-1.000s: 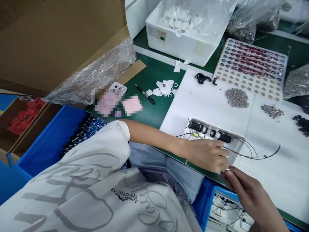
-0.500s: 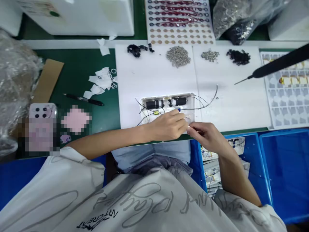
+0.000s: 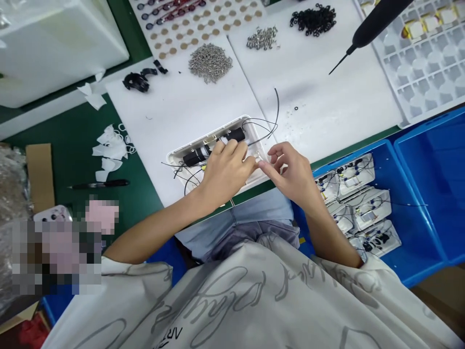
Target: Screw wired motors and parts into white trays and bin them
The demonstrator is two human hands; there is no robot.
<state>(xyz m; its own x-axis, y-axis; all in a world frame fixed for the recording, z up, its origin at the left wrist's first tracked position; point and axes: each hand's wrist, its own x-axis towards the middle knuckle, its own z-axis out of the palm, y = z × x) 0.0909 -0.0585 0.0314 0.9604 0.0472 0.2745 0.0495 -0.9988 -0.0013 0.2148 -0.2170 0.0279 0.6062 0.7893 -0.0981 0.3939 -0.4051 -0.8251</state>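
Note:
A white plastic housing [image 3: 189, 148] lies on a white sheet [image 3: 174, 111] near the bench's front edge. It carries black cylindrical parts [image 3: 196, 155] and thin black wires [image 3: 271, 121]. My left hand [image 3: 225, 172] rests on the housing with its fingers curled over the near side. My right hand [image 3: 292, 172] is beside it at the housing's right end, thumb and forefinger pinched together where they meet the left fingertips. What they pinch is too small to make out.
Piles of silver screws [image 3: 210, 60], smaller screws [image 3: 262, 38] and black rings [image 3: 313, 18] lie on the sheet. A hanging screwdriver [image 3: 374, 22] points down at upper right. A blue bin [image 3: 392, 160] with finished housings sits at right. A pen [image 3: 98, 184] and white paper scraps [image 3: 111, 150] lie left.
The view has swung from the left side of the bench round over the work. My right hand came up to the housing's right end, and both hands have stayed on it.

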